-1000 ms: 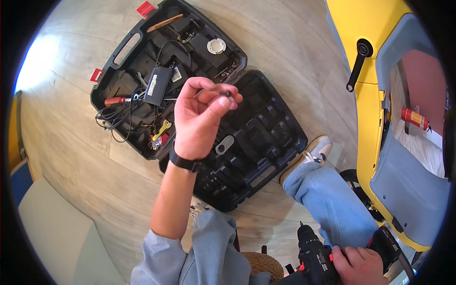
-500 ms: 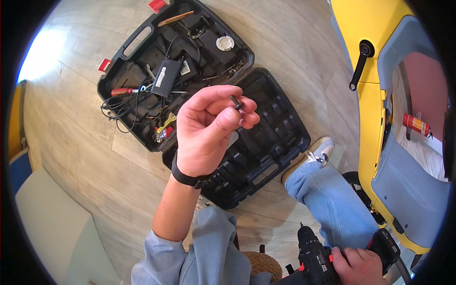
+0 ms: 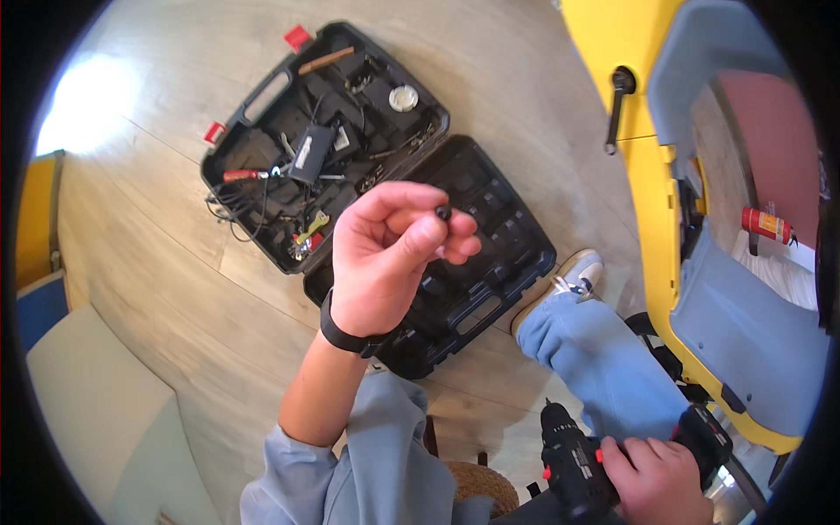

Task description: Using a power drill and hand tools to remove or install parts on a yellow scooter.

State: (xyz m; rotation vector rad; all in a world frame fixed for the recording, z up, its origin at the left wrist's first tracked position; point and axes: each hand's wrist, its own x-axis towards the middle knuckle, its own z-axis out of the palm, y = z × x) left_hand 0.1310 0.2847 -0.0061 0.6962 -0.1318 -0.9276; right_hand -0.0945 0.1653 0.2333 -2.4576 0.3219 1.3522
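Note:
My left hand point(image 3: 385, 254), raised over the open tool case point(image 3: 477, 262), pinches a small black bolt point(image 3: 444, 213) between thumb and fingers. The bolt points nearly end-on, so its length is mostly hidden. At the lower right, my right hand point(image 3: 661, 486) is wrapped round a black cordless drill point(image 3: 569, 459) with red buttons. A thin bit point(image 3: 549, 403) sticks out of its chuck, pointing away from me, apart from any other thing.
On the floor, the case holds a black power adapter point(image 3: 312, 153), a red-handled screwdriver point(image 3: 243, 176), a yellow spanner point(image 3: 312, 227) and a round silver disc point(image 3: 403, 98). A yellow and grey machine point(image 3: 656, 201) with a black crank point(image 3: 617, 114) stands right, a red fire extinguisher point(image 3: 767, 225) beyond it.
The bolt has tipped from slanting, with its shank showing, to nearly end-on. The view has shifted, so the machine appears further left. Both hands keep their hold.

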